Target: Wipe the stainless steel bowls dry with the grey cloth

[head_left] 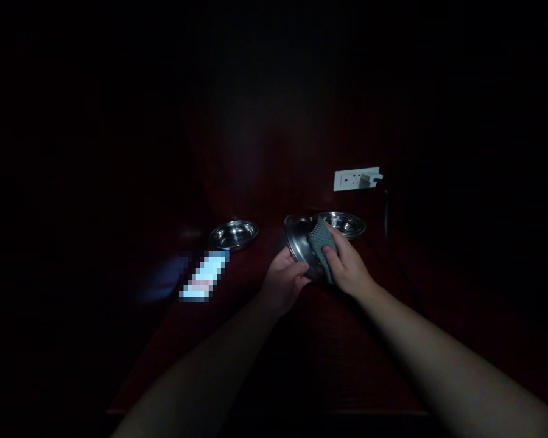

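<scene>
A shiny metal bowl is held up and tilted on its side above the dark red table. My left hand grips its lower left rim, thumb on the near side. A grey-green cloth lies against the bowl's right side, pressed there by my right hand, whose fingers close round it. The cloth covers part of the bowl, and some fingertips are hidden behind it.
Another metal bowl stands at the left, with a bright pixelated rectangle before it. A metal dish sits behind my right hand. On the wall is a white socket with a plug; a cable hangs nearby. Surroundings are very dark.
</scene>
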The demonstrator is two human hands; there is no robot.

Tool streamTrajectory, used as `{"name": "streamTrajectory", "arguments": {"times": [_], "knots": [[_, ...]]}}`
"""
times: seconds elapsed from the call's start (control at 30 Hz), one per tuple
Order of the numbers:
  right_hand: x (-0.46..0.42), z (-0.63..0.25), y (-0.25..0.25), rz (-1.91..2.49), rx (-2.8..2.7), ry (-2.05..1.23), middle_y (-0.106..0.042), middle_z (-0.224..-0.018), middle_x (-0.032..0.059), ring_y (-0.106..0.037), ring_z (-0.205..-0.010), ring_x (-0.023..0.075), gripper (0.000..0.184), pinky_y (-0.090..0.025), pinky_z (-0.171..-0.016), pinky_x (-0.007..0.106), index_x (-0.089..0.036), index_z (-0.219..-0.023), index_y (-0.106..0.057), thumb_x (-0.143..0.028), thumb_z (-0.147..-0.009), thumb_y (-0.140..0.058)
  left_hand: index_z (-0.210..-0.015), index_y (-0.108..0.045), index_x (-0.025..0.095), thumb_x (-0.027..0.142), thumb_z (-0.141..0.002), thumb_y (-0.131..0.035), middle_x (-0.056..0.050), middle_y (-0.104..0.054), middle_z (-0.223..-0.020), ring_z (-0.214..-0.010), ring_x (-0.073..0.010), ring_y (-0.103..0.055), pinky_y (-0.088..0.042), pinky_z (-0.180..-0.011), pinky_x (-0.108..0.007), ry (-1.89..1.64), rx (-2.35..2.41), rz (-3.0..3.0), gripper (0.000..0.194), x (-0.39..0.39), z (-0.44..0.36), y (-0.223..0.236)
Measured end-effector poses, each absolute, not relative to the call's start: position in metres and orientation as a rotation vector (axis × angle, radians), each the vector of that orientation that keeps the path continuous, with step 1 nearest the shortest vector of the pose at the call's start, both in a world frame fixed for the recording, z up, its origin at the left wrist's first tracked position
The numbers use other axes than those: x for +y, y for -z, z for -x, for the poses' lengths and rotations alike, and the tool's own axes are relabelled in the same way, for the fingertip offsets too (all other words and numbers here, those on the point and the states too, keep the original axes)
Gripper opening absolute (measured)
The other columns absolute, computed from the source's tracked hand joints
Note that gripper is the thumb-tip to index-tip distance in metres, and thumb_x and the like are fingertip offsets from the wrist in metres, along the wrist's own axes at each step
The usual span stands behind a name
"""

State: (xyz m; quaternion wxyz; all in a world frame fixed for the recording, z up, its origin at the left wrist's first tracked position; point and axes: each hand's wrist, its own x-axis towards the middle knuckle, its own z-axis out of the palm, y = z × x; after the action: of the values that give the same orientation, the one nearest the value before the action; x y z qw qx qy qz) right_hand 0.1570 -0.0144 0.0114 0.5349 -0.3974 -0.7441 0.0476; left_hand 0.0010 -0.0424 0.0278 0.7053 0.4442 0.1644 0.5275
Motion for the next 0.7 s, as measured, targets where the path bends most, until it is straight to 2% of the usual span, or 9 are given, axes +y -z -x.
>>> {"name": "streamTrajectory", "arguments": {"times": [0.33, 0.7], "knots": [[-0.0051, -0.1637, -0.0073, 1.009, -1.734, -0.073, -0.045, -0.136, 0.0125, -0.038, -0.128, 0.0241, 0.05, -0.028, -0.108, 0.044, -0.016, -0.134, -0.04, -0.042, -0.091, -0.033, -0.122, -0.047, 0.022, 0.007, -0.072, -0.053, -0.008, -0.061, -0.115, -0.103, -0.0241, -0.059, -0.042, -0.092, -0.047, -1.208, 0.324, -0.797, 0.052, -0.0391, 0.004, -0.0271], [-0.0127, -0.1627, -0.0126, 0.979, -1.846, -0.02, -0.046, -0.135, 0.0137, -0.04, -0.126, 0.0249, 0.051, -0.031, -0.106, 0.045, -0.016, -0.132, -0.042, -0.042, -0.088, -0.041, -0.117, -0.052, 0.017, 0.007, -0.075, -0.053, -0.009, -0.063, -0.111, -0.104, -0.0204, -0.058, -0.039, -0.098, -0.039, -1.208, 0.306, -0.731, 0.043, -0.0402, 0.0018, -0.0292]]}}
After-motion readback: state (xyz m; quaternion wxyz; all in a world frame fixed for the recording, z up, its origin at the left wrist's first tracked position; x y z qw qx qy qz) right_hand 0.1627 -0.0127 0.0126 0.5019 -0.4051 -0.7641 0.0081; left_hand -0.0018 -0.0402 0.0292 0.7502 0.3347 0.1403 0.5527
